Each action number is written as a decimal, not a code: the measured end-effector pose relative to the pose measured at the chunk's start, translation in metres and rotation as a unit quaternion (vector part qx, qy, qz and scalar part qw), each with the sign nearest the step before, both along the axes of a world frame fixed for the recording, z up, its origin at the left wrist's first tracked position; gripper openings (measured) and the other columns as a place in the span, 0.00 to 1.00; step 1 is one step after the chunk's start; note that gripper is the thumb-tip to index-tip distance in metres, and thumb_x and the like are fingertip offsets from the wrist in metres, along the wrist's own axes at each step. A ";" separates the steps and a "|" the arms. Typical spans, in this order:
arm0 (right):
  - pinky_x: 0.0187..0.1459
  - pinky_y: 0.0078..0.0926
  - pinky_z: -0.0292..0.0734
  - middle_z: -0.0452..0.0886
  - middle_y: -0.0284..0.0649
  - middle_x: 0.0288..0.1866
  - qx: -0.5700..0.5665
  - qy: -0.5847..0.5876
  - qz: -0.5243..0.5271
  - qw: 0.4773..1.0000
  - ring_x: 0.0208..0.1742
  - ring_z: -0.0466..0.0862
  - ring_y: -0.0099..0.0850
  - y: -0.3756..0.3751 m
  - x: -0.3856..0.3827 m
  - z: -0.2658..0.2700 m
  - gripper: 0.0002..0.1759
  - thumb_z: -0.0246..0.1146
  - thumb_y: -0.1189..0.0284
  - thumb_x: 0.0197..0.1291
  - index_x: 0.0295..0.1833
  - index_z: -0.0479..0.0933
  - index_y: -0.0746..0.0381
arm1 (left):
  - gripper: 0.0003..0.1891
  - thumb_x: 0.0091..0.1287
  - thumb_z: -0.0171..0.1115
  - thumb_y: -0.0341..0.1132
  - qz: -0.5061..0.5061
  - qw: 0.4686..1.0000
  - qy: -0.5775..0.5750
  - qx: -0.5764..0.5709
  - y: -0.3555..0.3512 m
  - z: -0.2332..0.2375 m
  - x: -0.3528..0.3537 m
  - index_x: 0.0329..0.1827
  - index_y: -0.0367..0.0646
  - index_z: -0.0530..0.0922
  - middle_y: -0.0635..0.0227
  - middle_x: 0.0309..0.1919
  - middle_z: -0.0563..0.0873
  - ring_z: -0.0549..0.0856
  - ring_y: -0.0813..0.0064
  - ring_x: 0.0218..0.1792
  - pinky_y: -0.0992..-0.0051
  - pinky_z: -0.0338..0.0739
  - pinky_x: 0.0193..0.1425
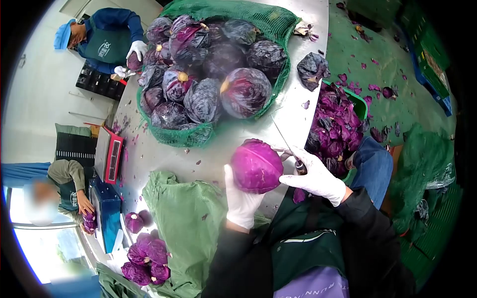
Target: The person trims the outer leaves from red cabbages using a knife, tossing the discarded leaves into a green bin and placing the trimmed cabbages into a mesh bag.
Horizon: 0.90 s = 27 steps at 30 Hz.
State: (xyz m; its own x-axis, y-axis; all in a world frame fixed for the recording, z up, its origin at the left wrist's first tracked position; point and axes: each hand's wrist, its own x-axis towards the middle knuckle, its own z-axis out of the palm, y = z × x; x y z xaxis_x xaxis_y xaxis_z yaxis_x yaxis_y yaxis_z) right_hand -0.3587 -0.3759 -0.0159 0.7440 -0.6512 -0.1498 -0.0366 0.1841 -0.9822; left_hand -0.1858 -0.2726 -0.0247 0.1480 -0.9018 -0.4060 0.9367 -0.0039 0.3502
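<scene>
My left hand, in a white glove, cups a smooth, bright purple red cabbage from below and the left. My right hand, gloved too, grips a knife by its dark handle, and its thin blade points up and away over the metal table. Thumb and fingers of that hand also reach to the right side of the cabbage. Beyond my hands lies a green mesh sack, open and full of dark red cabbages that still have their outer leaves.
A green bin of trimmed leaves stands right of the table. A loose leaf lies near its edge. Left are a green sack, peeled cabbages and a red scale. Two co-workers handle cabbages.
</scene>
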 end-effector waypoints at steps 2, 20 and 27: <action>0.36 0.13 0.66 0.76 0.27 0.48 -0.008 -0.010 -0.014 1.000 0.32 0.65 0.12 0.005 0.005 0.001 0.37 0.73 0.69 0.58 0.74 0.72 0.55 | 0.46 0.66 0.60 0.67 0.011 1.000 0.011 -0.006 0.003 0.002 0.001 0.78 0.45 0.60 0.49 0.73 0.69 0.71 0.48 0.71 0.43 0.71 0.70; 0.39 0.37 0.83 0.84 0.49 0.43 -0.333 0.154 -0.148 0.918 0.37 0.86 0.47 0.024 -0.033 -0.042 0.24 0.57 0.63 0.73 0.69 0.73 0.62 | 0.47 0.50 0.82 0.28 0.013 0.757 -0.654 -0.008 0.001 -0.048 -0.037 0.70 0.40 0.59 0.53 0.67 0.66 0.69 0.61 0.68 0.60 0.65 0.73; 0.27 0.38 0.78 0.82 0.46 0.29 -0.334 0.257 -0.020 0.907 0.24 0.82 0.44 0.026 -0.042 -0.015 0.36 0.55 0.60 0.74 0.81 0.55 0.62 | 0.50 0.50 0.83 0.33 -0.054 0.597 -0.800 -0.017 -0.004 -0.039 -0.035 0.75 0.34 0.61 0.48 0.67 0.64 0.67 0.50 0.69 0.56 0.64 0.73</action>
State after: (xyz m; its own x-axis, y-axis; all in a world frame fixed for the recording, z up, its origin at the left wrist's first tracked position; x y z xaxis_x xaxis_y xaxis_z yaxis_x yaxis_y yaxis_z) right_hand -0.4009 -0.3500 -0.0314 0.6619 -0.7489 -0.0321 -0.5266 -0.4342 -0.7308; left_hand -0.2209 -0.2763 -0.0635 0.2614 -0.9451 0.1959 -0.6023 -0.0012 0.7983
